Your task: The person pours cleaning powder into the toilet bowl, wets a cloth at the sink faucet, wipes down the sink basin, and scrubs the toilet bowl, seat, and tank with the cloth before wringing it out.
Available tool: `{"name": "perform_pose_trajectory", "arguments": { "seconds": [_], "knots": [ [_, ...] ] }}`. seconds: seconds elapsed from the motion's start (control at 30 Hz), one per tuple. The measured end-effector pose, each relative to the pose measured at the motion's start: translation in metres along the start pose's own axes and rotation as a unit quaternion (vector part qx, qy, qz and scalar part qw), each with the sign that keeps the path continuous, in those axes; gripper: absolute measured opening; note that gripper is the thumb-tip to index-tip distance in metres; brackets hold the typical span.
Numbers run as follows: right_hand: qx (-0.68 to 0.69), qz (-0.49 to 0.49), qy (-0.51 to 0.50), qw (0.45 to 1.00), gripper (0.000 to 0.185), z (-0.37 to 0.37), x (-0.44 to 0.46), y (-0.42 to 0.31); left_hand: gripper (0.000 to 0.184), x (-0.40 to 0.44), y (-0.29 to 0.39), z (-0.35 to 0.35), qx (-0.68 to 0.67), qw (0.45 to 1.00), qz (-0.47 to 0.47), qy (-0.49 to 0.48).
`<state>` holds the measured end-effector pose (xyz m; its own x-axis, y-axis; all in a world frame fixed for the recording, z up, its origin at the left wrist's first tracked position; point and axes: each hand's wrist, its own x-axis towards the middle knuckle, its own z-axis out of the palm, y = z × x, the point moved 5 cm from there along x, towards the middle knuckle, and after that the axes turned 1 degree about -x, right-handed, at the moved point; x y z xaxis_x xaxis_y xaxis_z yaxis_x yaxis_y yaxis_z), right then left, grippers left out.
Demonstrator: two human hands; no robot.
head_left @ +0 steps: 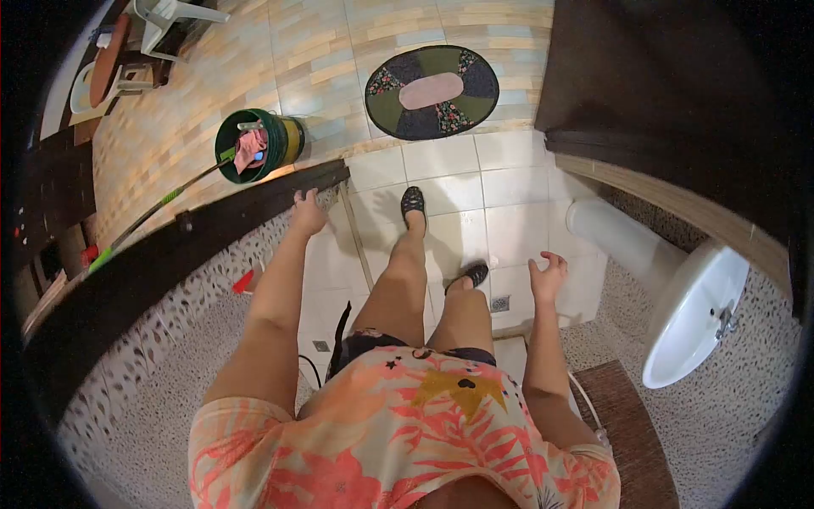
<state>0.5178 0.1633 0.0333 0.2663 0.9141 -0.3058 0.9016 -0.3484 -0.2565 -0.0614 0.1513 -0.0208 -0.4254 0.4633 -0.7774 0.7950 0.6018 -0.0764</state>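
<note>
The fingers of the left hand (310, 216), left of the frame's centre, are loosely curled and released, pointing toward the top of the frame. The fingers of the right hand (549, 278), right of centre, are spread in a loose curve, likewise released, over the white square-tiled floor (441, 161). Close above the left fingers runs a long dark brown wooden edge (254, 192), slanting down to the lower left; whether they touch it I cannot tell. Past that edge, up and to the left of the left fingers and apart from them, stands a round dark green plastic bucket (277, 136) with a yellow patch outside. It holds a crumpled pink cloth (248, 153), and a long thin handle with bright green sections (172, 196) stretches from it toward the lower left. Right of the right fingers, and apart from them, are a white ceramic pedestal (623, 237) and a white oval washbasin (678, 343) with a metal tap (725, 324). Between the hands, two dark slip-on shoes (413, 200) stand on the white tiles. At the top centre, an oval patchwork mat (431, 91) with a pink middle lies on the beige and grey wood-patterned floor (322, 51). A dark brown panel (670, 85) fills the upper right, and a white plastic chair (170, 21) shows at the upper left.
</note>
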Motion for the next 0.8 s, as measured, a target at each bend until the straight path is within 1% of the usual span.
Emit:
{"name": "perform_pose_trajectory", "arguments": {
  "seconds": [0.03,0.07,0.13,0.17,0.2,0.23,0.27,0.3,0.33,0.4,0.43,0.47,0.5,0.53,0.57,0.6,0.63,0.67,0.7,0.73,0.77,0.8],
  "knots": [
    [-0.030,0.020,-0.022,0.999,0.036,0.005,0.004,0.008,0.055,-0.011,0.009,-0.003,0.017,0.992,0.048,0.120],
    [-0.040,0.023,-0.031,0.998,0.036,0.014,0.006,0.014,0.055,-0.010,0.000,0.007,0.017,0.993,0.046,0.107],
    [-0.085,0.041,-0.117,0.989,0.033,0.057,0.045,0.018,0.054,0.029,-0.005,0.017,-0.109,0.993,0.050,-0.007],
    [-0.083,0.037,-0.107,0.990,0.033,0.072,0.070,0.012,0.049,0.046,-0.003,0.019,-0.144,0.989,0.002,-0.010],
    [-0.097,0.037,-0.120,0.987,0.031,0.093,0.095,0.007,0.040,0.073,-0.002,0.032,-0.179,0.982,0.027,-0.053],
    [-0.109,0.037,-0.131,0.985,0.028,0.120,0.122,0.002,0.035,0.100,-0.004,0.047,-0.207,0.978,0.001,-0.034],
    [-0.107,0.031,-0.122,0.986,0.028,0.147,0.151,-0.005,0.038,0.122,0.004,0.054,-0.228,0.973,-0.029,-0.015],
    [-0.125,0.007,-0.125,0.984,0.025,0.176,0.181,-0.015,0.041,0.144,0.017,0.067,-0.251,0.966,-0.063,0.001],
    [-0.140,-0.025,-0.129,0.981,0.022,0.210,0.210,-0.028,0.041,0.179,0.026,0.091,-0.262,0.962,-0.069,0.011],
    [-0.171,-0.151,-0.129,0.965,0.015,0.295,0.276,-0.038,0.044,0.257,0.019,0.127,-0.261,0.957,-0.089,0.091],
    [-0.170,-0.161,-0.104,0.967,0.012,0.340,0.302,-0.038,0.046,0.289,0.010,0.138,-0.313,0.933,-0.108,0.139],
    [-0.167,-0.127,-0.171,0.963,0.015,0.392,0.330,-0.037,0.052,0.360,-0.031,0.185,-0.385,0.893,-0.198,0.123],
    [-0.164,-0.150,-0.184,0.957,0.015,0.437,0.355,-0.040,0.056,0.394,-0.058,0.189,-0.595,0.735,-0.184,0.269],
    [-0.166,-0.151,-0.221,0.949,0.024,0.477,0.378,-0.037,0.057,0.401,-0.063,0.162,-0.676,0.604,-0.205,0.370],
    [-0.171,-0.147,-0.251,0.941,0.033,0.512,0.396,-0.037,0.059,0.397,-0.069,0.130,-0.719,0.489,-0.213,0.446],
    [-0.174,-0.146,-0.248,0.942,0.033,0.539,0.411,-0.034,0.060,0.394,-0.070,0.104,-0.756,0.399,-0.189,0.484],
    [-0.003,-0.019,-0.287,0.958,0.035,0.566,0.426,-0.020,0.062,0.388,-0.069,0.080,-0.790,0.328,-0.155,0.493],
    [0.180,0.106,-0.300,0.931,0.037,0.590,0.442,-0.009,0.064,0.383,-0.069,0.055,-0.826,0.278,-0.116,0.476],
    [0.196,0.104,-0.275,0.936,0.037,0.605,0.459,-0.009,0.066,0.379,-0.069,0.032,-0.854,0.256,-0.086,0.444],
    [0.261,0.121,-0.253,0.924,0.034,0.620,0.468,-0.009,0.060,0.411,-0.111,0.037,-0.865,0.317,-0.067,0.384],
    [0.323,0.137,-0.230,0.908,0.032,0.630,0.474,-0.007,0.051,0.419,-0.123,0.035,-0.875,0.305,-0.082,0.367],
    [0.330,0.120,-0.204,0.914,0.025,0.641,0.487,-0.012,0.048,0.442,-0.161,0.043,-0.896,0.300,-0.107,0.311]
  ]
}}
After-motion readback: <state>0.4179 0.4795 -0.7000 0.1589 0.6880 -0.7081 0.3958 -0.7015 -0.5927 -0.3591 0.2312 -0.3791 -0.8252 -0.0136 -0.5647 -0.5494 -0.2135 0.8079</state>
